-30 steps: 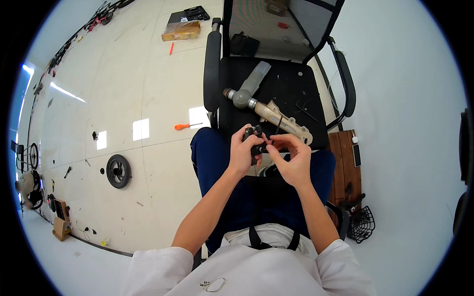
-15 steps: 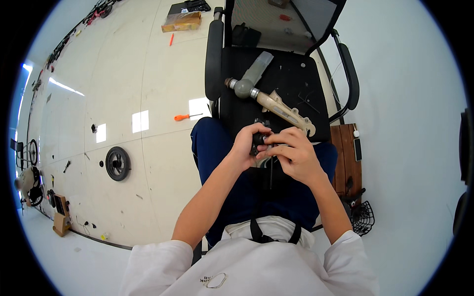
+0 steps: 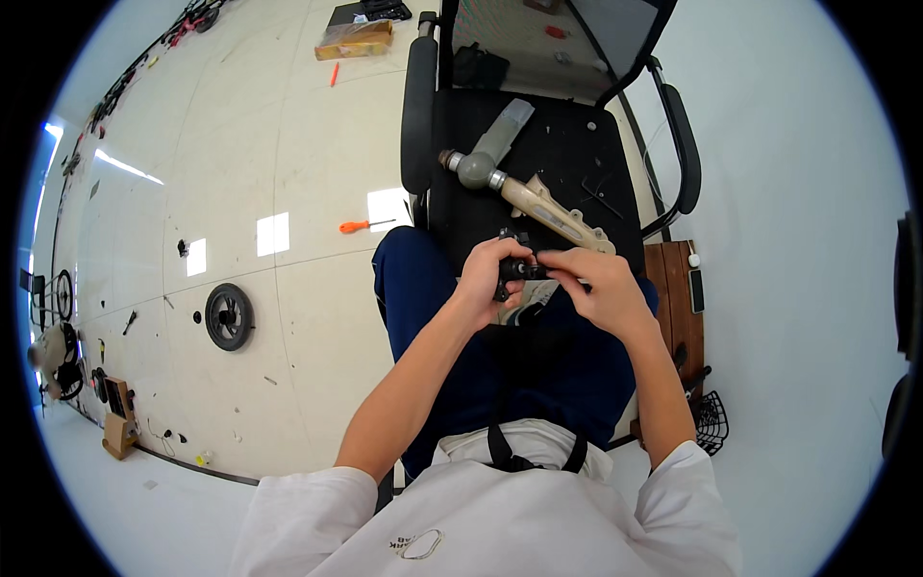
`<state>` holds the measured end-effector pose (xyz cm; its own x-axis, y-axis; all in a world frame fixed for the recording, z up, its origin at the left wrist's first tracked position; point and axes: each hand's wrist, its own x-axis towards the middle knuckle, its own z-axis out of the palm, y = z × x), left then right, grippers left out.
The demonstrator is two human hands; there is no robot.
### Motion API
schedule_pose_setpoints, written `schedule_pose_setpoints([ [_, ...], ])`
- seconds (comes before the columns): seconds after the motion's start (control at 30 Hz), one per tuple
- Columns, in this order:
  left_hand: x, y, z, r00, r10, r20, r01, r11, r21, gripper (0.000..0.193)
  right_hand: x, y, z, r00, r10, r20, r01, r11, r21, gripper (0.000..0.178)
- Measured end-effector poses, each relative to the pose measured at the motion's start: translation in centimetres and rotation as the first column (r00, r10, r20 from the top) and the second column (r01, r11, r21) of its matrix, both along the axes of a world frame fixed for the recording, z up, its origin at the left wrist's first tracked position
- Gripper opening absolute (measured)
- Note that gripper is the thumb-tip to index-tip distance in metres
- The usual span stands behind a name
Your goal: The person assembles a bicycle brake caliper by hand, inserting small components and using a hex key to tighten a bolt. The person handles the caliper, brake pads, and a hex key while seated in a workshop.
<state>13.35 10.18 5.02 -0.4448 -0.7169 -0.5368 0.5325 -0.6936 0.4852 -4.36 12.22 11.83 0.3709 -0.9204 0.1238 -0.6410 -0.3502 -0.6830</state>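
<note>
My left hand point(image 3: 484, 274) is wrapped round a black mechanical part point(image 3: 508, 279), with the fingers covering much of it. Close beside it, my right hand point(image 3: 604, 287) pinches the right end of a short black piece point(image 3: 535, 273) that sticks out from the part. How the two pieces join is too small to tell. Just beyond my hands, a beige and grey metal assembly point(image 3: 543, 207) with a round grey joint lies across the seat of a black office chair point(image 3: 461, 219). Thin dark L-shaped keys point(image 3: 604, 198) lie to its right on the seat.
An orange-handled screwdriver point(image 3: 356, 227) and a small black wheel point(image 3: 229, 317) lie on the tiled floor at left. Chair armrests point(image 3: 419, 115) flank the seat. On the right are a wooden board point(image 3: 678, 308) and a black wire basket point(image 3: 711, 423). Another person point(image 3: 53, 356) is far left.
My right hand has shifted right, away from my left palm, and its pinch is now at the short black piece. The thin dark rod hanging below it no longer shows. My left hand keeps its hold.
</note>
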Motion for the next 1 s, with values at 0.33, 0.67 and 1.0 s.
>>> schedule_pose_setpoints([
  [0.33, 1.5, -1.6, -0.5, 0.913, -0.344, -0.218, 0.378, 0.915, 0.141, 0.023, 0.4, -1.4, -1.5, 0.956, 0.101, -0.274, -0.268, 0.679, -0.683, 0.027],
  [0.67, 0.4, -0.6, 0.6, 0.983, -0.091, 0.158, 0.126, 0.965, -0.231, 0.013, 1.6, -1.0, -1.2, 0.806, -0.231, 0.544, 0.122, 0.966, 0.230, 0.040],
  [1.0, 1.2, -1.1, -0.7, 0.980, 0.197, 0.008, -0.197, 0.978, -0.066, 0.017, 3.3, 2.6, -1.5, 0.984, 0.090, 0.156, -0.058, 0.978, -0.200, 0.031],
])
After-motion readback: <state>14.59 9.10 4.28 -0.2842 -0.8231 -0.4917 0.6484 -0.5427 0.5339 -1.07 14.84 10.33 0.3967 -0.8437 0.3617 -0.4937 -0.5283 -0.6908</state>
